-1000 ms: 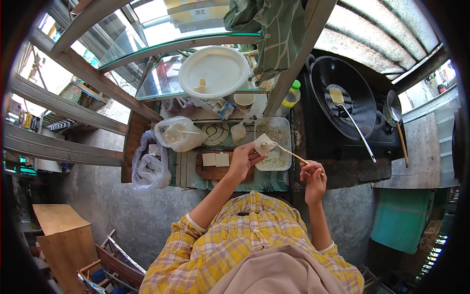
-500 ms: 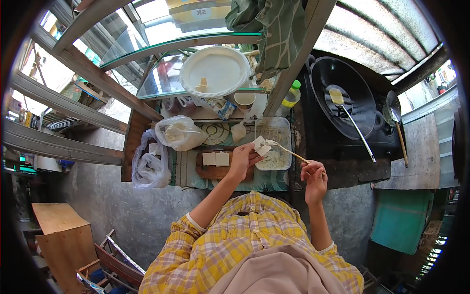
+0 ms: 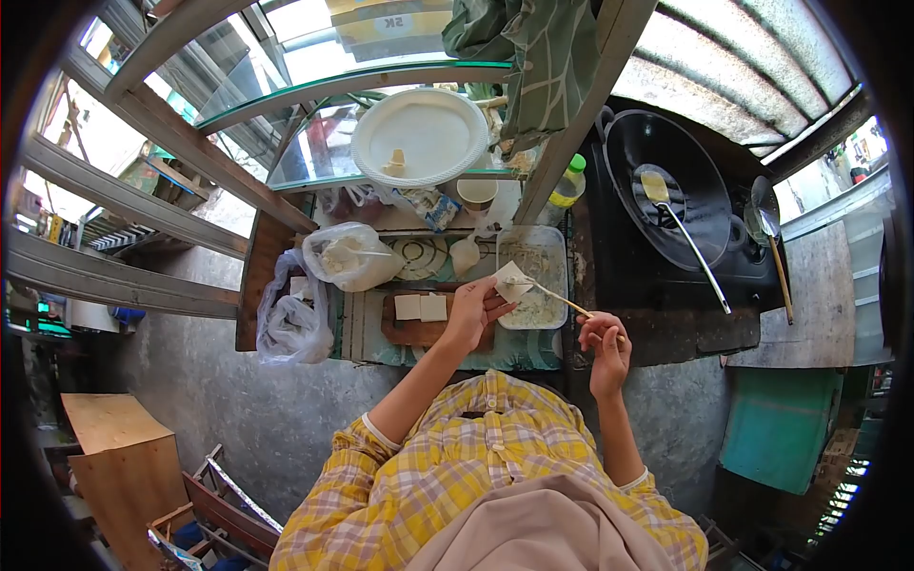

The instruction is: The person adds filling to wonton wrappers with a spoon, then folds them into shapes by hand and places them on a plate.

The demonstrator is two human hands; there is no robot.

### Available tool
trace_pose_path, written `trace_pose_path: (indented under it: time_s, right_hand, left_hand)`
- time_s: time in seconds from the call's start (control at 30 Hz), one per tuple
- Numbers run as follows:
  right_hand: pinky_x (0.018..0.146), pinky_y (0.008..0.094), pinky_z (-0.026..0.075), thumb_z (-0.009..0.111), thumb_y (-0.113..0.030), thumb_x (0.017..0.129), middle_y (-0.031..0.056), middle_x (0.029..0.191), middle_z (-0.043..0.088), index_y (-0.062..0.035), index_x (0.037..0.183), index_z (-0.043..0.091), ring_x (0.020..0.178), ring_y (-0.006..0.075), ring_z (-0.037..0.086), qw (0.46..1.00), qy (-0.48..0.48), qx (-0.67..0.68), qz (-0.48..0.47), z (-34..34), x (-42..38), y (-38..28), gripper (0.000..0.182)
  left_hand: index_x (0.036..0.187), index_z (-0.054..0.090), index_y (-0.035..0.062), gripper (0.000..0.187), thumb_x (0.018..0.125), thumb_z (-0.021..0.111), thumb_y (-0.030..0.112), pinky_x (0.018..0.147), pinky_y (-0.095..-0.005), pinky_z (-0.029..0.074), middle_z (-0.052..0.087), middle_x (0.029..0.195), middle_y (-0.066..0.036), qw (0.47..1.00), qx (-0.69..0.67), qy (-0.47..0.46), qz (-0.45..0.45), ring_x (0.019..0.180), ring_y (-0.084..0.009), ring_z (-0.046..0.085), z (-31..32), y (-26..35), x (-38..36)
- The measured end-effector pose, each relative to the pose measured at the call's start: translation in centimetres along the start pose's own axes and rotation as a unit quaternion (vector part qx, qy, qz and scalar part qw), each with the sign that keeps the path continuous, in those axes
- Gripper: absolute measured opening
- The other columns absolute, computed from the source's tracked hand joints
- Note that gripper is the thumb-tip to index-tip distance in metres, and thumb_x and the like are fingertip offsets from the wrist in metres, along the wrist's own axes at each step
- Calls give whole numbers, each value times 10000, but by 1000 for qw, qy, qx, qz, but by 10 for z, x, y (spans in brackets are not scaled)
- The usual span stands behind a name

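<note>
the fingers of the left hand [image 3: 471, 316], in the head view, are closed on one edge of a thin white square [image 3: 508, 284], which is held out flat-looking at the centre of the frame, above the near left part of a clear tub [image 3: 565, 285]. by holding only that edge, most of the square's face is left free, it seems, for the utensil. the fingers of the right hand [image 3: 606, 347] are curled around the slim handle of a utensil [image 3: 568, 302], whose tip is brought to the square, where some pale stuff is seen; whether the tip is pressed down cannot be told. the handle is gripped near its far end, perhaps so that the square is not crowded by both hands.

a pale mixture is held in the tub, probably placed right below so that any drips are caught. two more white squares [image 3: 420, 307] are laid side by side on a brown board [image 3: 405, 333] on the worktop [image 3: 362, 324], left of centre, within easy reach of the left hand. at upper right, a spatula [image 3: 682, 226] is rested in a dark wok [image 3: 633, 157], its handle leaned outward over the rim.
</note>
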State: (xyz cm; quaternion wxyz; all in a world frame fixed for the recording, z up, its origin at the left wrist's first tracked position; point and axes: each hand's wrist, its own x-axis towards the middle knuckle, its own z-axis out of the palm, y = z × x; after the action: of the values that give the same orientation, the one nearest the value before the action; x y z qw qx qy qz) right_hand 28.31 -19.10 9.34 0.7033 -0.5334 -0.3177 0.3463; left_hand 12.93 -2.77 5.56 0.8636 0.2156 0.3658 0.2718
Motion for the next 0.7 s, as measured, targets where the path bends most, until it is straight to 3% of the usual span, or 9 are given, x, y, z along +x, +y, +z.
trace_pose_path:
  time_s: [0.4,0.7]
  right_hand:
    - [600,234,397,424,-335,944,142,953,604,-5,954,555,694,132,514,993,35,108,14,3,-1,-9,355]
    - [591,218,387,414,-325,951,118,931,617,-10,951,570,686,102,510,996,49,62,49,8,0,2,352]
  left_hand:
    - [1080,511,-88,300,910,450,153,796,-345,545,601,1043,-165,999,-25,11,-28,945,-255,617,-6,0,1]
    - [1068,503,-83,280,913,439,142,811,-345,539,606,1029,-157,999,-24,0,-28,936,-243,616,-4,3,-4]
